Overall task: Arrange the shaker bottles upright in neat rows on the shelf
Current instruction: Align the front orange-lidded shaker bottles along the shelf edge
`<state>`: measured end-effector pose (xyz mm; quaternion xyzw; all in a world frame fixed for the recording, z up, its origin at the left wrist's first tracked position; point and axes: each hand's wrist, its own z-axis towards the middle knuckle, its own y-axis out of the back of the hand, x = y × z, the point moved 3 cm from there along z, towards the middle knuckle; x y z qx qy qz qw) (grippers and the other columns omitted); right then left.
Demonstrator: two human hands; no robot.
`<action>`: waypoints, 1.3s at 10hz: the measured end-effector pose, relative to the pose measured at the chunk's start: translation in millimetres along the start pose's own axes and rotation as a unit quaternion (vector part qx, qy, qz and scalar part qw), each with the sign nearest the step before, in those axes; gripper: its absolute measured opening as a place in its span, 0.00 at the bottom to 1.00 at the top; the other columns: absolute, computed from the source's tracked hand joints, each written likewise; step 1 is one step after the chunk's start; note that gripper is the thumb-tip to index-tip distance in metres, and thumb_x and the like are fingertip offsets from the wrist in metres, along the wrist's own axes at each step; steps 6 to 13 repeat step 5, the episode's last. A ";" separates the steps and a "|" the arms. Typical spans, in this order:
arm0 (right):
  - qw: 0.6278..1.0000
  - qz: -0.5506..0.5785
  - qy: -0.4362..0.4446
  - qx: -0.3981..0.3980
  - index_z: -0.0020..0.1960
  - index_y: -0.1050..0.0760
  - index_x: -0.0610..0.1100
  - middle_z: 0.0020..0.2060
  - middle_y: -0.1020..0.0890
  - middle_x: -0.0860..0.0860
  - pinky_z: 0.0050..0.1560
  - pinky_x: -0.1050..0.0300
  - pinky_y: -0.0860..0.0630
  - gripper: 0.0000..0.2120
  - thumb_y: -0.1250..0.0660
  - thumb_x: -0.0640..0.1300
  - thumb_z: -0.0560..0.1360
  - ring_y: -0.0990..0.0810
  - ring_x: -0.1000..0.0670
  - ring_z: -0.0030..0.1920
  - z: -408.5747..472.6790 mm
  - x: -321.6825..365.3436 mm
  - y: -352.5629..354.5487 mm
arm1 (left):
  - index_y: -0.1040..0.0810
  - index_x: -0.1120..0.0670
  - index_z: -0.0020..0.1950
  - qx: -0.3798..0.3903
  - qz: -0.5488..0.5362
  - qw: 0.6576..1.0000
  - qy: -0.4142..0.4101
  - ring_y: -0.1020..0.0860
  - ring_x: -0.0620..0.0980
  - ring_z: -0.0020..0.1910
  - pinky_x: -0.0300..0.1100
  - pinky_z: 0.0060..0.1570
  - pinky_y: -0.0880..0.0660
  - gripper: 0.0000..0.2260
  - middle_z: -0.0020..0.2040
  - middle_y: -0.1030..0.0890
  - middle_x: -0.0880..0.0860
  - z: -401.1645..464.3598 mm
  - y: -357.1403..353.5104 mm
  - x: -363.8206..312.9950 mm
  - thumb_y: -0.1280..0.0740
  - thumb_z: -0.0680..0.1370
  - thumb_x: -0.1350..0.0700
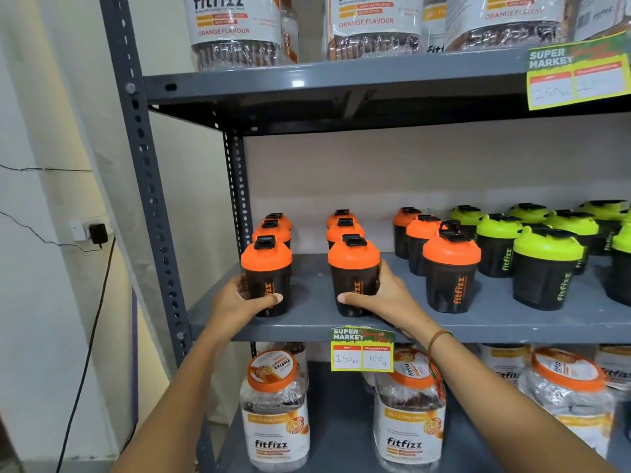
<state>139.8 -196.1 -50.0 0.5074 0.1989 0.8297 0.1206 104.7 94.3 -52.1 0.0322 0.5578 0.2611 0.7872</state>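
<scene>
On the grey middle shelf (pixel 495 322) stand black shaker bottles with orange or green lids, all upright. My left hand (pixel 239 298) grips the front orange-lidded bottle of the leftmost row (pixel 266 268). My right hand (pixel 382 295) grips the front orange-lidded bottle of the second row (pixel 353 264). Two more orange-lidded bottles stand behind each held one. A third orange row (pixel 450 268) runs to the right, its front bottle near the shelf's middle. Green-lidded bottles (pixel 546 264) fill the right part of the shelf.
A price tag (pixel 362 349) hangs on the shelf's front edge below my right hand. Large jars (pixel 273 411) sit on the shelf below, and more jars (pixel 235 29) above. The rack's grey upright post (pixel 150 186) rises at the left, beside a wall with a plug and cable (pixel 97 233).
</scene>
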 end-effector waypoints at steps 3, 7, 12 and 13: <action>0.999 0.034 0.021 -0.014 0.74 0.48 0.63 0.68 0.28 0.55 0.67 0.46 0.27 0.56 0.20 0.68 0.56 0.28 0.50 0.69 1.5 2.1 -0.3 | 0.33 0.45 0.65 0.016 -0.030 0.999 -0.008 0.25 0.44 0.55 0.39 0.54 0.28 0.42 0.64 0.25 0.47 -6.8 1.3 -10.5 0.20 0.55 0.41; 0.998 0.027 0.010 -0.054 0.79 0.52 0.58 0.78 0.37 0.50 0.70 0.48 0.35 0.61 0.27 0.77 0.56 0.36 0.48 0.75 -7.6 8.5 0.6 | 0.47 0.48 0.76 -0.031 -0.004 0.999 -0.010 0.33 0.49 0.69 0.47 0.65 0.34 0.53 0.74 0.34 0.51 -27.6 -2.6 -23.5 0.23 0.58 0.37; 0.998 0.027 0.010 -0.054 0.79 0.52 0.58 0.78 0.37 0.50 0.70 0.48 0.35 0.61 0.27 0.77 0.56 0.36 0.48 0.75 -7.6 8.5 0.6 | 0.47 0.48 0.76 -0.031 -0.004 0.999 -0.010 0.33 0.49 0.69 0.47 0.65 0.34 0.53 0.74 0.34 0.51 -27.6 -2.6 -23.5 0.23 0.58 0.37; 0.998 0.027 0.010 -0.054 0.79 0.52 0.58 0.78 0.37 0.50 0.70 0.48 0.35 0.61 0.27 0.77 0.56 0.36 0.48 0.75 -7.6 8.5 0.6 | 0.47 0.48 0.76 -0.031 -0.004 0.999 -0.010 0.33 0.49 0.69 0.47 0.65 0.34 0.53 0.74 0.34 0.51 -27.6 -2.6 -23.5 0.23 0.58 0.37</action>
